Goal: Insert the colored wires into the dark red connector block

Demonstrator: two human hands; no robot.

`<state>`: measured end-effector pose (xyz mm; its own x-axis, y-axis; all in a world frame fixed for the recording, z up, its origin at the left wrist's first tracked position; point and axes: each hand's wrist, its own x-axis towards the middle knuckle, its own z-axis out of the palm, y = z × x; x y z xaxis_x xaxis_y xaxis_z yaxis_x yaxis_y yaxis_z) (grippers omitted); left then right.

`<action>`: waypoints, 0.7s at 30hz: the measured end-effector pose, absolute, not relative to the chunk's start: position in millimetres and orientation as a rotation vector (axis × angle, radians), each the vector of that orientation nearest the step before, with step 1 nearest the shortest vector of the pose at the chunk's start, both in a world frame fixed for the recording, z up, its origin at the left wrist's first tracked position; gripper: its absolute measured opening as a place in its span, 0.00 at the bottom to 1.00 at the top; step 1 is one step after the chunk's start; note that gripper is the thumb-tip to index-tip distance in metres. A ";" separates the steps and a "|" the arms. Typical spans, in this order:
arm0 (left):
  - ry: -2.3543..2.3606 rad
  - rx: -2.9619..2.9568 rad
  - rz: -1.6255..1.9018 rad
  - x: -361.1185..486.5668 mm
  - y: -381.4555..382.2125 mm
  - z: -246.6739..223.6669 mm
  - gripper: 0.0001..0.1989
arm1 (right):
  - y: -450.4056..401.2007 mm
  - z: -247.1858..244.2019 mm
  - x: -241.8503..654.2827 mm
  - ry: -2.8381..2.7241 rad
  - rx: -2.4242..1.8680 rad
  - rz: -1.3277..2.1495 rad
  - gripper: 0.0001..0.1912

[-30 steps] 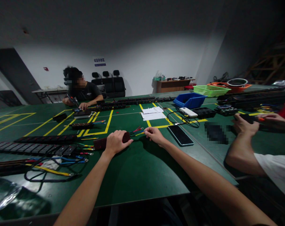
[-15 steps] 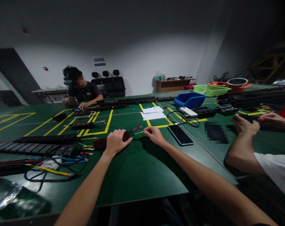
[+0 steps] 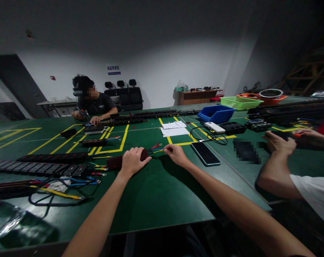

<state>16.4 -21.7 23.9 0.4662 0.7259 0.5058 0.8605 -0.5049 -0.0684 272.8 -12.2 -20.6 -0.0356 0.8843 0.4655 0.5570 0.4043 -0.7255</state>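
My left hand (image 3: 133,160) is wrapped over a dark reddish-brown block (image 3: 115,163) lying on the green table (image 3: 156,200). From the block's right end come thin colored wires (image 3: 157,147), red, blue and yellow-green, with metal ring ends. My right hand (image 3: 175,153) pinches the tip of a blue or yellow-green wire; which one I cannot make out. A phone (image 3: 206,153) lies just right of my right hand.
Long black strips (image 3: 57,170) with cables lie at the left, near a clear plastic item (image 3: 6,217). White papers (image 3: 174,129) and a blue bin (image 3: 216,113) are farther back. People work across the table and at the right.
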 end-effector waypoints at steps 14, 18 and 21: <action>-1.343 -2.400 -0.607 15.7 -21.1 24.4 0.27 | -11.1 -19.8 273.5 -1.678 -1.228 0.481 0.10; -1.335 -2.399 -0.617 15.7 -20.6 23.7 0.27 | -11.2 -20.2 274.0 -1.706 -1.253 0.437 0.09; -1.328 -2.408 -0.622 15.3 -20.6 24.0 0.26 | -11.3 -19.4 274.6 -1.744 -1.279 0.404 0.10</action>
<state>15.3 -20.6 24.0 0.4725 0.7141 0.5165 0.8540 -0.5159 -0.0679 274.6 -11.3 -19.4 -0.0514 0.8804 0.4714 0.5835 0.4095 -0.7013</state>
